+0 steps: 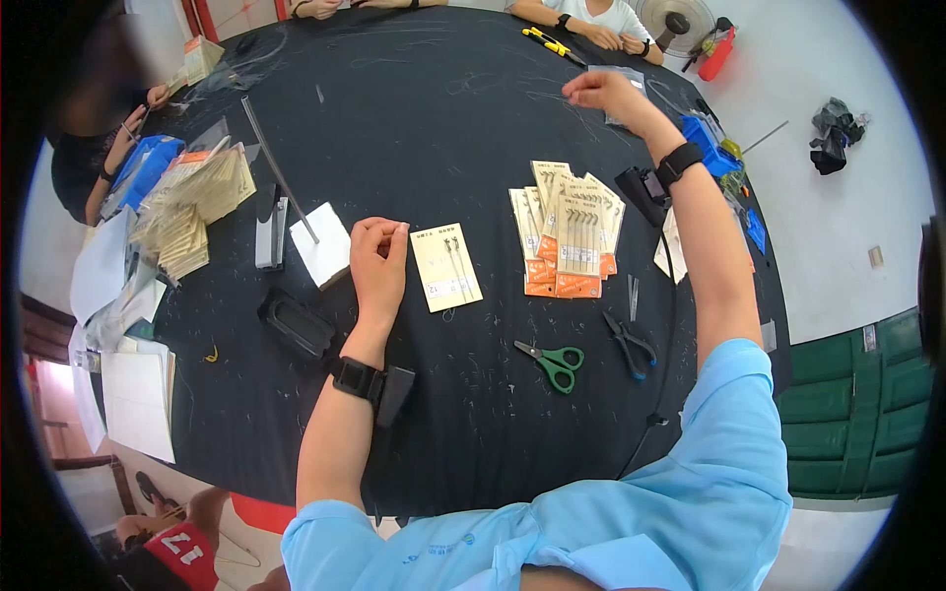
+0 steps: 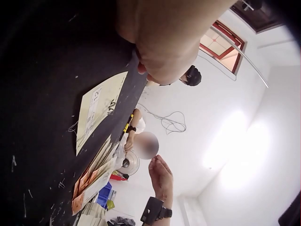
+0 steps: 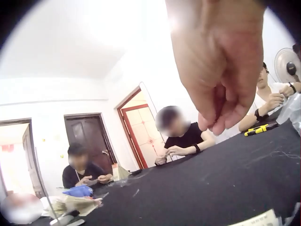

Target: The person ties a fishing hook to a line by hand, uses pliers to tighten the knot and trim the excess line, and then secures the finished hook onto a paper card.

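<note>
My left hand [image 1: 377, 264] is beside the left edge of a pale yellow card [image 1: 446, 268], fingers curled in and thumb near the index finger. Dark fish hooks on fine line lie on the card, and thin line loops out at its lower edge. Raised over the far right of the table, my right hand [image 1: 608, 97] has its fingertips drawn together. In the right wrist view its fingers [image 3: 218, 123] bend downward. I cannot tell whether either hand pinches a thin line. Nearer my right arm lies a pile of similar hook cards [image 1: 578, 231] with orange ends.
Green-handled scissors [image 1: 558, 364] and pliers [image 1: 629, 345] lie close to me. At left are a white block [image 1: 320, 244] with a metal rod [image 1: 276, 163], a stapler [image 1: 269, 231], a black tray [image 1: 296, 323] and card stacks [image 1: 187, 222]. Other people sit around the table.
</note>
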Demonstrator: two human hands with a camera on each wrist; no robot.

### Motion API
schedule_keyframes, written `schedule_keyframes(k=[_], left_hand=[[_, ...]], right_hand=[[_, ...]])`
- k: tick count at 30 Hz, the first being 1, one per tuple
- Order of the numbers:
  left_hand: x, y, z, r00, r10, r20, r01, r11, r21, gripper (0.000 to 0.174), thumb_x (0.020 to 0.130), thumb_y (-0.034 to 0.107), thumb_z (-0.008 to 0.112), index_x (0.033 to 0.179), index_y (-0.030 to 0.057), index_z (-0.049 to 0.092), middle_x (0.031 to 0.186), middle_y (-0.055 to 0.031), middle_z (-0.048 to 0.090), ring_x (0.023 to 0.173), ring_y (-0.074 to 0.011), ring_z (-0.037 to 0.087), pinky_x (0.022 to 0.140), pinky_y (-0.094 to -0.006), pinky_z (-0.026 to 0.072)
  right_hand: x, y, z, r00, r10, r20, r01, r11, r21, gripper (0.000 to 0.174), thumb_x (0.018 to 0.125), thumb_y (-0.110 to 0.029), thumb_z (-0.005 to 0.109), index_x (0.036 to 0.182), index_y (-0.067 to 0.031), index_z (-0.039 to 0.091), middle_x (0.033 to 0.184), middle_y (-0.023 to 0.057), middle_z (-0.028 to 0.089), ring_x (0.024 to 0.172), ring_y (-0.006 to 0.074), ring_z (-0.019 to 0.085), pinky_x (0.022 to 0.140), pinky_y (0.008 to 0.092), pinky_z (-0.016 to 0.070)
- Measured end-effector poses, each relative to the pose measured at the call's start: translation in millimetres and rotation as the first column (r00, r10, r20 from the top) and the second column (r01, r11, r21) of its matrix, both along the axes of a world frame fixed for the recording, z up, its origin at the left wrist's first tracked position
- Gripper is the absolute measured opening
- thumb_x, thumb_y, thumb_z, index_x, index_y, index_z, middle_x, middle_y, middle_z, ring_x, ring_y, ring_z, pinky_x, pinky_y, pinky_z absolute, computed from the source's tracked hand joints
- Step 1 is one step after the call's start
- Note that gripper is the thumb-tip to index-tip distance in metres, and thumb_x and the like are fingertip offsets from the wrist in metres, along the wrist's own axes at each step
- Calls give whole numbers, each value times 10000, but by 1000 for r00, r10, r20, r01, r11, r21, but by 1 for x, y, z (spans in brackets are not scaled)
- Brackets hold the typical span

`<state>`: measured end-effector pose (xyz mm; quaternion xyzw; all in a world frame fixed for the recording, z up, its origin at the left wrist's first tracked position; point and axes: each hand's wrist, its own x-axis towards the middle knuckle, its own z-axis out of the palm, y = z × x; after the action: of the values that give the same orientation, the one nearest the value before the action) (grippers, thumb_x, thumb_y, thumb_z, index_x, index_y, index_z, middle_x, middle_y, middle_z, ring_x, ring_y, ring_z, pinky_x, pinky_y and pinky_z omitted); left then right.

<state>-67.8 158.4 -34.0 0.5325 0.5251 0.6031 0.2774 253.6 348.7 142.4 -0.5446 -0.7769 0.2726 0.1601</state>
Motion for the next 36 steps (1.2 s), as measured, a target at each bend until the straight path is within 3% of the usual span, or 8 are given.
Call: schedule_keyframes(k=[3, 10, 16, 24, 29, 32, 34, 36], left_hand=[[0, 0, 1, 1000, 2, -16, -2, 1000, -3, 121, 875, 106, 617, 841, -10, 617, 956, -54, 522, 750, -115, 533, 668, -232, 454], [-1, -1, -2, 999, 11, -36, -10, 999, 46, 130, 873, 114, 619, 844, -12, 621, 954, -62, 530, 746, -128, 549, 667, -245, 460], [0, 3, -6, 1000, 8, -28, -6, 996, 86, 134, 867, 120, 630, 851, -13, 630, 929, -67, 543, 736, -134, 552, 657, -243, 458], [-1, -6, 13, 999, 5, -34, 1, 983, 186, 149, 903, 136, 604, 944, -3, 636, 925, -42, 566, 747, -104, 578, 664, -217, 451], [7, -48, 52, 945, -326, -12, 325, 944, -61, 214, 941, 197, 547, 1051, 36, 637, 992, -44, 638, 856, -113, 587, 753, -233, 463], [26, -89, 71, 754, -654, -53, 642, 752, -147, 354, 984, 326, 442, 1142, 50, 598, 1105, -69, 637, 1030, -176, 579, 888, -308, 450], [43, -122, 78, 642, -763, -75, 759, 647, -76, 472, 993, 425, 344, 1183, 61, 577, 1113, -83, 634, 1089, -209, 568, 942, -365, 421], [59, -143, 72, 466, -874, 138, 873, 479, 93, 565, 985, 490, 272, 1213, 57, 555, 1089, -101, 641, 1090, -219, 574, 976, -401, 390]], right_hand=[[-1, -10, 23, 971, -14, -238, 23, 999, 32, 224, 900, -102, 573, 1097, -10, 625, 1026, 36, 630, 966, 102, 594, 884, 216, 461], [3, -55, 79, 918, 89, -386, -17, 983, 185, 231, 937, -101, 529, 1132, -8, 610, 1062, 24, 625, 957, 89, 593, 873, 195, 466], [-14, -124, 115, 762, 74, -644, -4, 994, 110, 124, 880, -16, 564, 985, 14, 624, 917, 65, 651, 828, 125, 606, 765, 217, 482], [-51, -232, 134, 884, 224, -411, -60, 925, 375, 143, 894, -21, 553, 1014, 18, 619, 922, 62, 645, 816, 107, 602, 774, 218, 491], [-53, -283, 121, 915, 287, -282, -203, 934, 294, 163, 899, -4, 534, 1031, 10, 628, 941, 84, 656, 886, 112, 620, 827, 236, 501], [-37, -279, 117, 862, 506, -36, -461, 811, 361, 196, 944, -78, 495, 1093, -12, 606, 1026, 49, 606, 928, 110, 574, 849, 235, 444], [-41, -287, 114, 835, 548, -51, -475, 765, 435, 184, 942, -69, 490, 1080, -15, 598, 1005, 60, 592, 911, 115, 559, 840, 250, 436], [-38, -287, 110, 856, 511, -73, -430, 784, 449, 184, 955, -111, 505, 1093, -36, 601, 1023, 59, 597, 929, 120, 563, 867, 246, 436]])
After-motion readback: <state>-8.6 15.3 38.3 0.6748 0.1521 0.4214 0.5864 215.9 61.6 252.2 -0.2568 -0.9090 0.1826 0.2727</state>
